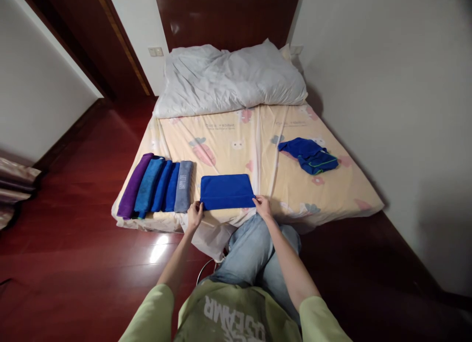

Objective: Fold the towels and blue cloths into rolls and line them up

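Note:
A blue towel (226,189), folded into a flat rectangle, lies at the front edge of the bed. My left hand (195,215) pinches its near left corner, and my right hand (262,206) grips the near right corner. Just left of it is a row of folded or rolled towels: a grey towel (183,187) with white lettering, two blue ones, a teal-blue towel (148,185) and a purple towel (135,187) at the far end. To the right, crumpled blue cloths (309,155), one with green edging, rest in a loose heap.
The bed (221,140) has a yellow sheet with carrot and rabbit prints. A white quilt (232,78) is bunched against the dark headboard (228,19). Below the front edge hangs a pale bag (212,239) near my knees. Dark red floor (81,184) runs along the left side.

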### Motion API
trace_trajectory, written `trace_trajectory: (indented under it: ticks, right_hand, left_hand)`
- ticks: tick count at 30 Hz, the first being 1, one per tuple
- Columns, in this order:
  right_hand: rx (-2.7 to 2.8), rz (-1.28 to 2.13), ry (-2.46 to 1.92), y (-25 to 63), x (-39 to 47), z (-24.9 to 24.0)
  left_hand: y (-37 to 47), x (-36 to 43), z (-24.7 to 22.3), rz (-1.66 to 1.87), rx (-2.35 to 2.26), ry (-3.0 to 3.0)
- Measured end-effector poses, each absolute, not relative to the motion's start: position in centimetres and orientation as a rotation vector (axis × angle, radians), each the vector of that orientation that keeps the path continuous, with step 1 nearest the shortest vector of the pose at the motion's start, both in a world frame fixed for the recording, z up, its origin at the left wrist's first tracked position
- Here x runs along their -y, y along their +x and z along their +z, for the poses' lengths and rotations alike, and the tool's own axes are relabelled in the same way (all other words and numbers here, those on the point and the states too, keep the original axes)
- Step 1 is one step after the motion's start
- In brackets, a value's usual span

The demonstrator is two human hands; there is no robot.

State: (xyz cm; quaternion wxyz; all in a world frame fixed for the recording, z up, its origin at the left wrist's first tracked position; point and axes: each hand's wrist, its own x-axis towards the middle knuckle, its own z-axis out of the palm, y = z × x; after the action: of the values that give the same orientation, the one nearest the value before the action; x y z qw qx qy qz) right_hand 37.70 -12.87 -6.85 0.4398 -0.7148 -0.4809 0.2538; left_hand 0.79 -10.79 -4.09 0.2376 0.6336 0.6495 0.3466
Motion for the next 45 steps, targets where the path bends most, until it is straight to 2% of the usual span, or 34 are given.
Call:
trace_trajectory:
  ticks: [5, 11, 17, 24, 38, 45]
  right_hand:
    - [1.176, 0.611, -1.777, 37.8, 12.9, -6.4]
    - [1.392, 0.301, -1.646, 36.9, 14.0, -3.2]
    - [1.686, 0.366, -1.531, 36.6, 15.3, -1.5]
    - [1.871, 0.402, -1.597, 36.8, 15.5, -2.7]
    - [2.145, 0.232, -1.698, 36.4, 14.5, -3.3]
    - [2.071, 0.285, -1.655, 36.6, 15.7, -2.3]
  left_hand:
    - [0.8, 11.0, -4.4, 0.967, -1.772, 1.71]
    - [1.1, 12.3, -3.6, 1.062, -1.669, 2.103]
    - [1.8, 12.1, -2.7, 0.709, -1.285, 2.507]
    - [2.6, 11.0, -3.8, 0.425, -1.306, 2.576]
    - [2.4, 9.1, -3.8, 0.454, -1.368, 2.557]
    - [0.6, 10.7, -3.4, 0.513, -1.318, 2.53]
